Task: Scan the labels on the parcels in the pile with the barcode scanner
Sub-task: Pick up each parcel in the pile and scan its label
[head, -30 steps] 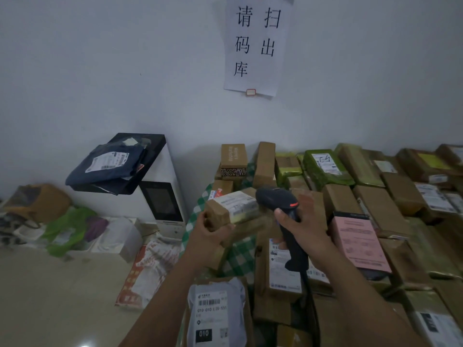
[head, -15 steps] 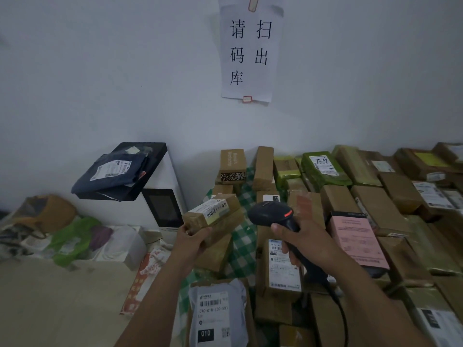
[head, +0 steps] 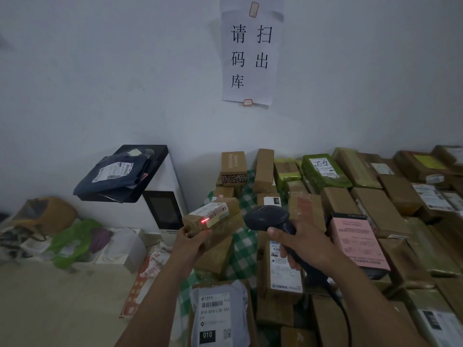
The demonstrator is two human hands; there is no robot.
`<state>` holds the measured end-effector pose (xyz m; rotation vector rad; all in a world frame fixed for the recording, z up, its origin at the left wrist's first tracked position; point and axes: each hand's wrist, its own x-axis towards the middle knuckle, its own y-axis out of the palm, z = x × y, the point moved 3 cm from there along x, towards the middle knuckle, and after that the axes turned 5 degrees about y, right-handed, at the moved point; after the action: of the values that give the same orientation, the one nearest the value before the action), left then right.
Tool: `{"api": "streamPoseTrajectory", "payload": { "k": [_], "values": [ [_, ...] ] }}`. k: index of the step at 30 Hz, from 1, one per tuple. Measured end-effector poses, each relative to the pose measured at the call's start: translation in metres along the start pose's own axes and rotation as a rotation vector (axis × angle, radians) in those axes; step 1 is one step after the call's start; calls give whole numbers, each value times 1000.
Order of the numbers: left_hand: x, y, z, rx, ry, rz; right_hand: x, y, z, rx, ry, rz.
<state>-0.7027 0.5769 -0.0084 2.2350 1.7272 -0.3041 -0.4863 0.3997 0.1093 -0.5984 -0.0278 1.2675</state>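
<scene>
A pale wall (head: 100, 71) carries a paper sign (head: 250, 56) printed 请扫码出库 in two columns. Below it the pile of parcels (head: 375, 209) runs off the right edge, brown and green boxes packed edge to edge on a green checked cloth (head: 240, 251). Left of the pile lies open floor (head: 50, 296). A white machine (head: 172, 171) with a dark screen stands at the wall, with a dark blue mailer bag (head: 112, 176) on its black top.

In the pile, a grey mailer bag (head: 218, 314) near the bottom edge reads "010-010-L30 551" and "010". A pink-labelled parcel (head: 355, 239) lies at the right, its print too small to read. An upright box (head: 233, 164) at the back reads "Workshop".

The left hand (head: 190, 241) grips the near end of a small brown parcel (head: 213, 214), raised above the cloth. Its long axis rises from lower left to upper right, barcode label upward. The right hand (head: 300, 244) is wrapped round the handle of the barcode scanner (head: 268, 216), whose head points left at that parcel. A red line (head: 205, 220) glows on the label's left end.
</scene>
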Motion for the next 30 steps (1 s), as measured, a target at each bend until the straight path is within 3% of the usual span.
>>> {"api": "streamPoseTrajectory", "payload": {
  "k": [11,17,22,25,30],
  "values": [
    [6,17,3,111,43,17,11,-16,-7,94,2,-91],
    [12,61,3,487,229,98,28,-46,-26,148,107,-286],
    [31,103,8,915,369,160,39,-63,-42,126,149,-328],
    [41,135,12,975,406,263,45,-71,-56,143,179,-330],
    [40,165,24,1146,671,368,48,-77,-71,166,197,-356]
  ]
}}
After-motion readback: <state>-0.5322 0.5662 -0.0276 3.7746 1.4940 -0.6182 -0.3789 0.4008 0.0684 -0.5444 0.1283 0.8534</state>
